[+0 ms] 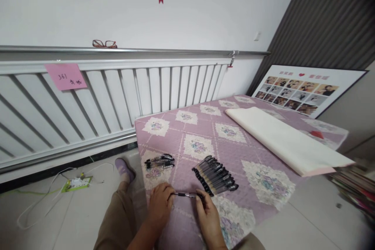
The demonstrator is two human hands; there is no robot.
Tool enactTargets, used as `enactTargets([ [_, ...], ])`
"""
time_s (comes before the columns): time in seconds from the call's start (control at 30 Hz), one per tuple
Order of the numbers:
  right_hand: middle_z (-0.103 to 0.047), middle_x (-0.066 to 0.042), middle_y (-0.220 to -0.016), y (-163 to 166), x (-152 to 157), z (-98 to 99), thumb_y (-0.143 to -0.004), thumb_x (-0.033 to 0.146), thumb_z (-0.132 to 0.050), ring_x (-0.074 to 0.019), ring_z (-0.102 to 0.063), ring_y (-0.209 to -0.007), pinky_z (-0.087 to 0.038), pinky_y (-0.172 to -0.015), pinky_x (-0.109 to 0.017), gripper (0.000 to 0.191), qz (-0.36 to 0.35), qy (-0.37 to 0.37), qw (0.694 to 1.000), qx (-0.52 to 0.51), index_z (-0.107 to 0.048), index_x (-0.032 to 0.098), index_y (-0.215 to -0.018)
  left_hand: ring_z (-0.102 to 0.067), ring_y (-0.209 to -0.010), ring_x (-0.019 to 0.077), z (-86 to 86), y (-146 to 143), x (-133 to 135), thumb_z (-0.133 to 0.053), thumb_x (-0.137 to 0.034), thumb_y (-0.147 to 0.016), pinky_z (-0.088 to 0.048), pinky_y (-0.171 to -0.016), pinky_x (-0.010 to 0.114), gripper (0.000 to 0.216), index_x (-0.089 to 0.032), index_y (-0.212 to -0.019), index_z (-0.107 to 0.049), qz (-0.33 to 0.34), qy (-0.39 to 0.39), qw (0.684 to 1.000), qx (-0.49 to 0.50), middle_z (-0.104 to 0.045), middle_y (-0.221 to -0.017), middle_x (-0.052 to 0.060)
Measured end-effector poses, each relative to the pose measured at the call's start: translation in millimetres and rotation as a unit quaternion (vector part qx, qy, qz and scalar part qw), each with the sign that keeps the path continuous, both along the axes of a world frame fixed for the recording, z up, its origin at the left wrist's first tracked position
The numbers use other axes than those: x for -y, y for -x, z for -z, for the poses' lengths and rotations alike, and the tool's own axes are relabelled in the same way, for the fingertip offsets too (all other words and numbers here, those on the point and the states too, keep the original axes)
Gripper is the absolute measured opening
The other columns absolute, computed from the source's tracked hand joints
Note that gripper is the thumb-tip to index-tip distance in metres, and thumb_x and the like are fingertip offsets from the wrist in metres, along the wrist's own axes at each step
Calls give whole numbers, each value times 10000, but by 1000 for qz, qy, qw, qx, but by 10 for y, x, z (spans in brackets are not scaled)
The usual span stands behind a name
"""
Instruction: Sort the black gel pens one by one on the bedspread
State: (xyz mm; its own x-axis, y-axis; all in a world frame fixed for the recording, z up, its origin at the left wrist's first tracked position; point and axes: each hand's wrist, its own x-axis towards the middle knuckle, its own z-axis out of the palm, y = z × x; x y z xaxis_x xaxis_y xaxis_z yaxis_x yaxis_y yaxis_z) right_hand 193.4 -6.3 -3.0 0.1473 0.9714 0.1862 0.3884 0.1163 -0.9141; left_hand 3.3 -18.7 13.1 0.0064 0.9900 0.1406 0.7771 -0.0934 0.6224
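A slim black-and-clear pen (185, 195) lies crosswise between my two hands, just over or on the flowered purple tablecloth (187, 222). My left hand (160, 203) is closed, its fingers at the pen's left end. At the other end, the thumb and fingers of my right hand (207, 213) pinch it. Right beyond my right hand, several similar pens (216, 175) lie side by side in a slanted row. A smaller loose group of pens (159, 161) rests ahead of my left hand, by the table's left edge.
A cream folded sheet or board (275, 136) lies across the table's right side. Behind it leans a photo board (295, 90). A white radiator (175, 86) runs along the wall, with glasses (104, 43) on the pipe above. A power strip (76, 183) and cables lie on the floor at left.
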Motion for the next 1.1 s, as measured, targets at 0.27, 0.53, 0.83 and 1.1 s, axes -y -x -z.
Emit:
enactTargets([
  [0.27,-710,-78,-1038,32,8,-33,-811,349,-555,-228,-649,-985,-506,-907,-363,272,-98,-9,994,40,-695,222,-1007,-537,-957,191,44,9,-9,-471,-201,-849,-355,-904,362,194,-253,-923,-643,55,-10,998,3,-640,-971,8],
  [0.53,-723,-59,-979,26,2,-71,-816,314,-560,-217,-664,-933,-524,-865,-344,226,-141,-17,988,54,-710,244,-970,-558,-947,175,71,10,-4,-469,-136,-828,-367,-874,346,208,-247,-892,-633,77,-5,997,-5,-641,-944,-4],
  [0.83,-707,-68,-983,33,38,-27,-812,343,-561,-212,-653,-925,-514,-844,-312,252,-98,10,995,-1,-664,214,-1003,-561,-1032,216,163,2,96,-514,-210,-824,-411,-935,405,300,-248,-1108,-601,79,-52,996,-4,-641,-1085,48],
  [1.1,-700,-63,-916,-136,83,17,-806,435,-562,-206,-651,-863,-520,-792,-293,317,3,11,996,-87,-636,197,-1003,-565,-1101,235,335,65,87,-471,-299,-847,-463,-957,420,362,-189,-1176,-574,-2,-94,993,69,-617,-1171,107],
])
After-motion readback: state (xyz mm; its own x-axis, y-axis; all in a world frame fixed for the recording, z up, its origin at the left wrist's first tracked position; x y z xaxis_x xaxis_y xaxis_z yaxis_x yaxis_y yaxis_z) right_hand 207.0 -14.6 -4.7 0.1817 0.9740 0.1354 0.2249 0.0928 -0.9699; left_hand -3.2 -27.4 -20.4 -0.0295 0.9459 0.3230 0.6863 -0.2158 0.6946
